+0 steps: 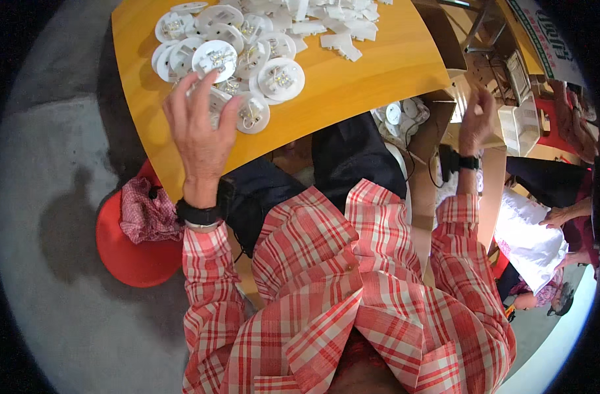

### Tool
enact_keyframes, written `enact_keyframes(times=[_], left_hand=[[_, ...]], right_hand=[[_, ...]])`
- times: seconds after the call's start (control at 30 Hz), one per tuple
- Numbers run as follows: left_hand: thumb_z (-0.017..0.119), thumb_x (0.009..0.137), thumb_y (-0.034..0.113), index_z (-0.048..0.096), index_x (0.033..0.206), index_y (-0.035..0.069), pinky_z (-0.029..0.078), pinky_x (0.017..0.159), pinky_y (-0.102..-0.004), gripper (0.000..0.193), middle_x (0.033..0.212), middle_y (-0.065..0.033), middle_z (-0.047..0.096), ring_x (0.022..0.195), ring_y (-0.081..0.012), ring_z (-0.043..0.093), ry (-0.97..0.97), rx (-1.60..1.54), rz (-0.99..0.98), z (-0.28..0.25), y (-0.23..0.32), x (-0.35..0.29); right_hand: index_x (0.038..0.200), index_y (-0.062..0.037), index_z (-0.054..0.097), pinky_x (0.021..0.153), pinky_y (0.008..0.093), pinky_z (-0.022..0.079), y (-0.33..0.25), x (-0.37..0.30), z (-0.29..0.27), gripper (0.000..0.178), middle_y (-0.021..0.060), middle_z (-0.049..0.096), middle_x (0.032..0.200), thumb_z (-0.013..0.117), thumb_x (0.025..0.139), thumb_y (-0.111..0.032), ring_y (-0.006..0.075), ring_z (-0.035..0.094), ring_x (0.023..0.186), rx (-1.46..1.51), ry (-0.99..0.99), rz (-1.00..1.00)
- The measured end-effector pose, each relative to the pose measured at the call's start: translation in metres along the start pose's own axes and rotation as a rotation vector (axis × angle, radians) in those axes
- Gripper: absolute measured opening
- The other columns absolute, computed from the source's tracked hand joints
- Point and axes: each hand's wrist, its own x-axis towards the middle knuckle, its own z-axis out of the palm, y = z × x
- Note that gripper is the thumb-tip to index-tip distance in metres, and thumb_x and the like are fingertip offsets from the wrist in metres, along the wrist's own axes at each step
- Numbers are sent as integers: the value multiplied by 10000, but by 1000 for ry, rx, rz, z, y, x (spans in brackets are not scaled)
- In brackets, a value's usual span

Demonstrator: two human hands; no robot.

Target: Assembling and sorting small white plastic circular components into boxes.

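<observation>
My left hand (201, 131) is over the near left part of the yellow table, its fingers and thumb apart. Its fingertips are at the edge of a white round disc (214, 58) with small parts and wires on its face; whether they touch it I cannot tell. Around it lies a heap of similar discs, among them one lying flat (280, 79) and another by my thumb (251, 112). My right hand (476, 121) is raised off to the right, past the table, near the cardboard boxes. Its fingers are loosely bent, and nothing shows in them.
On the yellow table (352, 82), white flat pieces (341, 46) form a pile at the back. An open cardboard box (438, 121) at right holds white parts. A red stool (139, 253) with a patterned cloth stands at left. Another person's hand (557, 217) is at far right.
</observation>
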Motion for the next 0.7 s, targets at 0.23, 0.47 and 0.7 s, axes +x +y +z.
enact_keyframes(times=[0.23,0.47,0.7], left_hand=[[727,627,275,527,1129,129,366,768,-380,559,1028,-83,469,912,-255,448,-195,71,173,24,38,13],[676,687,193,502,1164,151,352,761,-391,509,1128,-58,450,948,-240,438,-395,181,295,29,46,18],[625,731,156,509,1158,145,379,787,-382,443,1102,-82,475,963,-252,461,-414,183,359,33,45,22]], right_hand=[[929,-121,585,743,342,395,-130,-5,64,171,43,595,791,604,759,-132,197,579,750,125,-450,-428],[948,-127,567,749,377,393,-144,-13,91,200,62,576,825,594,763,-197,255,547,840,99,-468,-421],[989,-130,577,742,382,400,-103,7,58,246,56,559,852,611,752,-187,242,527,860,-52,-62,-440]])
